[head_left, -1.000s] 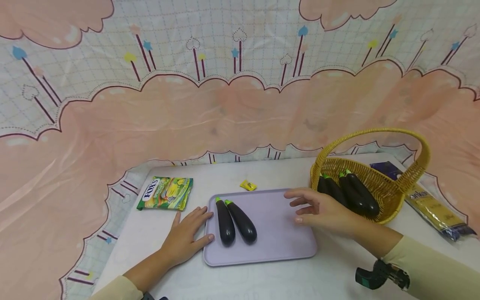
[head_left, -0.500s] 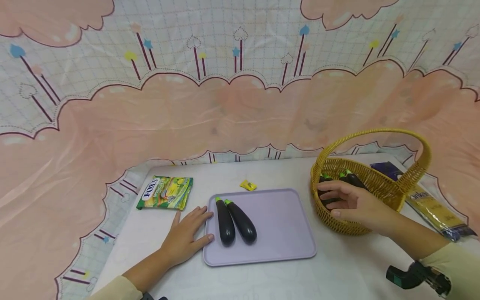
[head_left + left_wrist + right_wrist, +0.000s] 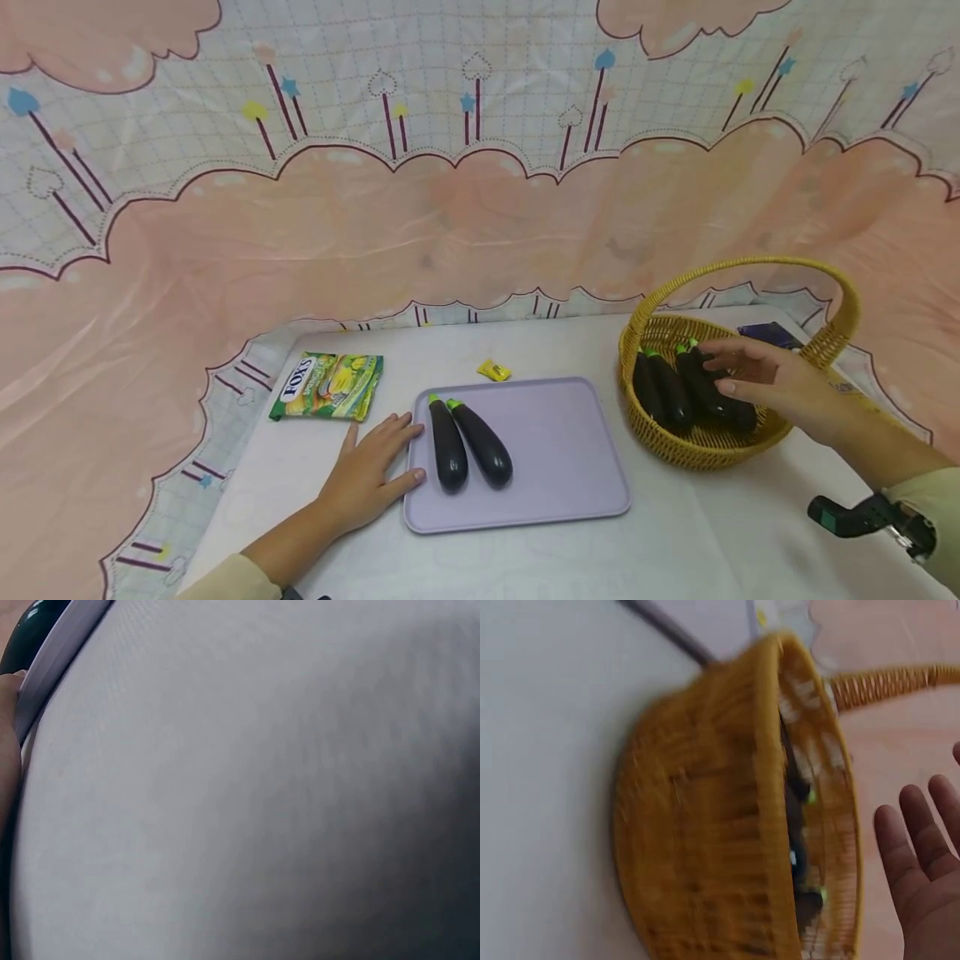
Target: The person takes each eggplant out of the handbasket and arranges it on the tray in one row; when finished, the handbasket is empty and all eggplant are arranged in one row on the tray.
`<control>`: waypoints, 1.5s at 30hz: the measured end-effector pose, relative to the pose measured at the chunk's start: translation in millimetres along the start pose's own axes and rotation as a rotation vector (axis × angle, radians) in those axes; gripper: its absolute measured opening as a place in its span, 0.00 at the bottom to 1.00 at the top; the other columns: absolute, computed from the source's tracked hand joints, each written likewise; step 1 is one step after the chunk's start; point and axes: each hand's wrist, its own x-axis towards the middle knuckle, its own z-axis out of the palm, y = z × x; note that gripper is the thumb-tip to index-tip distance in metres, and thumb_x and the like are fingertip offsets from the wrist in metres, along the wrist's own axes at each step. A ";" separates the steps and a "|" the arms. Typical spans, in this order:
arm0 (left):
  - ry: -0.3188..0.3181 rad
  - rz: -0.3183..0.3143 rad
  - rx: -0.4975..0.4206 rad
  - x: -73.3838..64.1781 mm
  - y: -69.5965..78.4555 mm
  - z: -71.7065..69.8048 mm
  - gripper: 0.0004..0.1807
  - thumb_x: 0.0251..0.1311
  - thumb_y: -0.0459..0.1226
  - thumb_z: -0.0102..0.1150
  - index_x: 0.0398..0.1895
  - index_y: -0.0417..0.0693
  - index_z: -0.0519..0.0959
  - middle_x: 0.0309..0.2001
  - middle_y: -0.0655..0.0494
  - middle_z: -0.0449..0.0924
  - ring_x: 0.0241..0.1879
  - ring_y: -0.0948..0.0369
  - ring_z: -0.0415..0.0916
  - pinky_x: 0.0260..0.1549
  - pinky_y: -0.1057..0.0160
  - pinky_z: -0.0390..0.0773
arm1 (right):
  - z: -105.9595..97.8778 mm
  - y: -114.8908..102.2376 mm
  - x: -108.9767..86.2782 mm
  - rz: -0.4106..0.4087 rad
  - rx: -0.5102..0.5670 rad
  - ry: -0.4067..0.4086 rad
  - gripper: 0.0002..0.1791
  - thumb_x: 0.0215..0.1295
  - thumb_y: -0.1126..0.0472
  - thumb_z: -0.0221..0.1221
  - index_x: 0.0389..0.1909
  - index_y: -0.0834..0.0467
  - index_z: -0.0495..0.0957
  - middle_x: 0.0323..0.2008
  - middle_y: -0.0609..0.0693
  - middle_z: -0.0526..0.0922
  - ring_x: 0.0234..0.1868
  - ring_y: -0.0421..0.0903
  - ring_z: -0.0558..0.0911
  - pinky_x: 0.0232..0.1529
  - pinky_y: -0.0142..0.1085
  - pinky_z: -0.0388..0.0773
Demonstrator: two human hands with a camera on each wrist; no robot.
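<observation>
Packet point(image 3: 328, 387) near left hand point(image 3: 369, 473), yellow sachet point(image 3: 494, 370) beyond tray point(image 3: 562, 454), basket handle point(image 3: 750, 261) near right hand point(image 3: 776, 383), both hands released

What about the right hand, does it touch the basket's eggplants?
Apart: the right wrist view shows backdrop between the right hand and the basket holding the eggplants.

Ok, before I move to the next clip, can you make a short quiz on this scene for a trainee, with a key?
1. How many eggplants lie on the lilac tray?

2. True or false: the left hand rests on the FOX'S packet.

3. In the head view, the right hand is over which thing?
A) the yellow-wrapped candy
B) the wicker basket
C) the lilac tray

Key:
1. Two.
2. False; it touches the lilac tray's left edge.
3. B.
</observation>
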 end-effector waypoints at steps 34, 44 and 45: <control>0.001 -0.003 -0.010 -1.9 5.7 -5.7 0.37 0.71 0.60 0.63 0.78 0.56 0.73 0.80 0.48 0.66 0.81 0.45 0.58 0.75 0.23 0.37 | -34.6 54.9 39.4 0.422 -0.058 -0.196 0.37 0.79 0.49 0.60 0.80 0.63 0.63 0.74 0.71 0.69 0.68 0.67 0.76 0.66 0.63 0.77; 0.013 0.007 -0.012 -2.6 5.6 -4.6 0.37 0.71 0.59 0.63 0.78 0.55 0.73 0.80 0.48 0.67 0.81 0.45 0.59 0.74 0.22 0.38 | -35.5 59.2 44.6 0.458 -0.011 -0.249 0.34 0.79 0.53 0.60 0.78 0.65 0.66 0.73 0.72 0.68 0.65 0.65 0.80 0.63 0.62 0.80; 0.015 0.009 -0.013 -2.6 5.5 -4.5 0.37 0.71 0.59 0.63 0.78 0.55 0.73 0.80 0.48 0.67 0.81 0.45 0.59 0.74 0.22 0.38 | -35.9 58.9 44.7 0.477 -0.002 -0.260 0.35 0.79 0.53 0.61 0.78 0.65 0.65 0.74 0.73 0.67 0.65 0.66 0.80 0.62 0.62 0.81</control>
